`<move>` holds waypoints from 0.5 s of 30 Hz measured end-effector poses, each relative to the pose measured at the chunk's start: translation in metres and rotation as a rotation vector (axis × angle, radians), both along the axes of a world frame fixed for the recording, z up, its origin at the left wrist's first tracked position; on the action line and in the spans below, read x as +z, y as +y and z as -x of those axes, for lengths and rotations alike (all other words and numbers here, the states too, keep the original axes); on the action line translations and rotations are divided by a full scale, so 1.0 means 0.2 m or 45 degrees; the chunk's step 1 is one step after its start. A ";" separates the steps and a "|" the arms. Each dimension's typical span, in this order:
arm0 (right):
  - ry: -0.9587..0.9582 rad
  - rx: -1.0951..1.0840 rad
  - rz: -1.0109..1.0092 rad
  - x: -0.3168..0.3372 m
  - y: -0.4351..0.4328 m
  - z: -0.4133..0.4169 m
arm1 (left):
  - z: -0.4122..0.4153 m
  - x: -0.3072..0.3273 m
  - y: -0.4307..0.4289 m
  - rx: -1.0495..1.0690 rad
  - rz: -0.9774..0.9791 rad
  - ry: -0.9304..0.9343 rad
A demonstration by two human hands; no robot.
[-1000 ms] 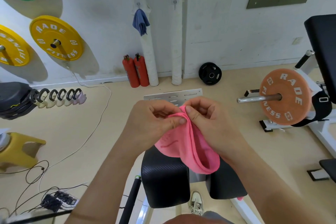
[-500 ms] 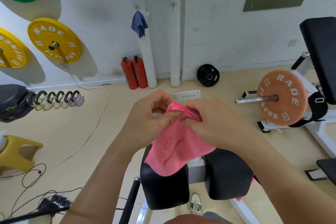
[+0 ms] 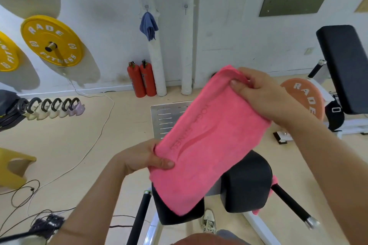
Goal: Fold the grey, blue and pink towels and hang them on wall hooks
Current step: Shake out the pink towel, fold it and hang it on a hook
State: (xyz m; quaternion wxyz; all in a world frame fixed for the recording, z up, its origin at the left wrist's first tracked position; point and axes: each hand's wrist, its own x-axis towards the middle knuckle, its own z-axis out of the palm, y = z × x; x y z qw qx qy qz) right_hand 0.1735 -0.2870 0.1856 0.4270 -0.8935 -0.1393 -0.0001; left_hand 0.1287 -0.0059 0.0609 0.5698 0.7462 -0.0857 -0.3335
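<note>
pink towel [image 3: 209,151] pulled open, embossed lettering [image 3: 194,123] unclear

Bright light is falling from 10 o'clock; the plate [image 3: 51,41] is casting a soft shadow; edges are bowing.

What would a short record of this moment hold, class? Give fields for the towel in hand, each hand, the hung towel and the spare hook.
towel in hand: pink towel, stretched between both hands
left hand: grips its lower end
right hand: pinches its upper end
hung towel: blue towel, on the left wall hook
spare hook: bare hook, right of the blue towel
</note>
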 end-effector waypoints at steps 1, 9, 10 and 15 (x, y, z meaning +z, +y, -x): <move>0.165 -0.052 -0.158 -0.05 -0.03 0.00 | 0.01 -0.04 0.04 0.011 0.092 0.086; 0.566 -0.543 -0.474 -0.73 -0.06 0.06 | 0.07 -0.42 0.00 0.928 0.734 0.611; 0.552 -0.563 -0.407 -0.82 -0.05 0.07 | 0.06 -0.47 -0.01 1.011 0.637 0.601; 0.588 -0.549 -0.134 -1.17 0.00 0.09 | 0.00 -0.67 0.04 1.319 0.203 0.423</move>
